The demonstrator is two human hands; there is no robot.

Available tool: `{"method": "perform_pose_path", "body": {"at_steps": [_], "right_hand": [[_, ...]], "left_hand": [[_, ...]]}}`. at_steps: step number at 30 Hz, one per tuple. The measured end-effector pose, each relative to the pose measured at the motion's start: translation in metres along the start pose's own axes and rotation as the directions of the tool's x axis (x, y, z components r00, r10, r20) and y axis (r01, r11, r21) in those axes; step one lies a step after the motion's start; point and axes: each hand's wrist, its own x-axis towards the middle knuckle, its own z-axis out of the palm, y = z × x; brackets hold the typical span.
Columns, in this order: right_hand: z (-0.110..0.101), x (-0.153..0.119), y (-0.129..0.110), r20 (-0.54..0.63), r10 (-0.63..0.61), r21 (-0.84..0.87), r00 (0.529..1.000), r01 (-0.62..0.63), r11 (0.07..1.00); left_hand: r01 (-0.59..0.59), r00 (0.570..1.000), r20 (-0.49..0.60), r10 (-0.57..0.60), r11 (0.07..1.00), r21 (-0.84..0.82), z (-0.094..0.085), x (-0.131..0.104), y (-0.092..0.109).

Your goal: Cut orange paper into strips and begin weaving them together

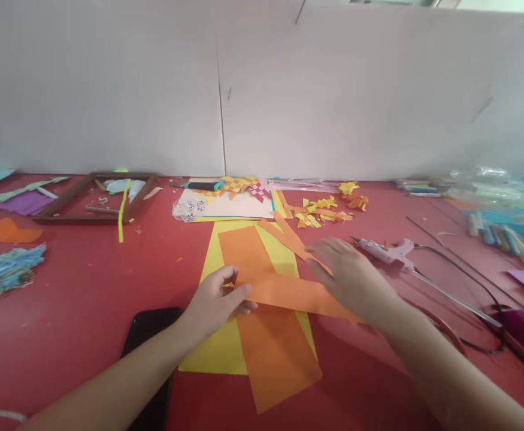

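Observation:
My left hand [219, 302] pinches the left end of a folded orange paper strip [297, 295] between thumb and fingers. That strip lies across a wider orange sheet [279, 356], which rests at a slant on a yellow sheet [212, 353]. My right hand [345, 269] is above the strip's right part, fingers extended toward some narrow orange strips [288, 236]; its fingers are spread a little and hold nothing that I can make out. A black phone [151, 326] lies partly under my left forearm.
Behind the sheets are a cutter [201, 186], white paper [239, 206] and yellow and orange scraps [318, 209]. A pink glue gun [390, 252] with its cable lies right. A brown frame [77, 220] and blue fringe [10, 269] are left. A white wall [131, 90] stands behind.

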Motion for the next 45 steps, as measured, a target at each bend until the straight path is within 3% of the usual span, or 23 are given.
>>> {"method": "perform_pose_path", "body": {"at_steps": [4, 7, 16, 21, 26, 31, 34, 38, 40, 42, 44, 45], "right_hand": [[0.017, -0.005, -0.053, -0.013, -0.086, 0.182, 0.996, 0.087, 0.980], [0.028, -0.012, -0.070, -0.057, -0.167, 0.256, 0.984, 0.176, 0.951], [0.032, -0.014, -0.058, -0.079, -0.247, 0.202, 0.966, 0.258, 0.945], [0.032, -0.014, -0.061, -0.073, -0.240, 0.221, 0.968, 0.250, 0.943], [0.031, -0.012, -0.063, -0.068, -0.261, 0.193, 0.963, 0.269, 0.944], [0.036, -0.011, -0.062, -0.073, -0.280, 0.160, 0.957, 0.289, 0.944], [0.037, -0.010, -0.062, -0.121, -0.247, 0.113, 0.961, 0.261, 0.959], [0.030, -0.013, -0.066, -0.311, -0.212, 0.063, 0.927, 0.243, 0.968], [0.026, -0.016, -0.070, -0.384, -0.205, 0.236, 0.900, 0.311, 0.921], [0.025, -0.018, -0.075, -0.303, -0.112, 0.543, 0.946, 0.268, 0.796], [0.028, -0.018, -0.079, -0.007, 0.046, 0.814, 0.999, -0.021, 0.581], [0.030, -0.017, -0.079, 0.184, 0.110, 0.872, 0.977, -0.214, 0.440]], "left_hand": [[-0.043, 0.994, 0.102, 0.039, 0.998, 0.039, -0.001, 0.000, -0.004], [-0.074, 0.988, 0.139, 0.070, 0.997, 0.029, 0.000, -0.003, -0.002], [-0.161, 0.981, 0.126, 0.147, 0.981, 0.105, 0.000, -0.006, -0.001], [-0.277, 0.960, 0.104, 0.260, 0.936, 0.219, -0.002, -0.003, -0.003], [-0.259, 0.965, 0.092, 0.247, 0.951, 0.170, -0.001, -0.006, 0.000], [-0.319, 0.948, 0.102, 0.303, 0.883, 0.345, -0.001, -0.009, -0.001], [-0.324, 0.941, 0.036, 0.335, 0.869, 0.375, 0.001, -0.008, -0.001], [-0.285, 0.946, -0.050, 0.320, 0.897, 0.337, 0.001, -0.007, 0.001], [-0.255, 0.950, -0.096, 0.296, 0.918, 0.305, 0.000, -0.006, 0.002], [-0.232, 0.955, -0.141, 0.262, 0.952, 0.198, -0.002, -0.005, 0.002], [-0.233, 0.955, -0.179, 0.238, 0.971, 0.048, -0.002, -0.004, 0.001], [-0.237, 0.956, -0.181, 0.231, 0.971, -0.013, -0.002, -0.004, 0.001]]}}
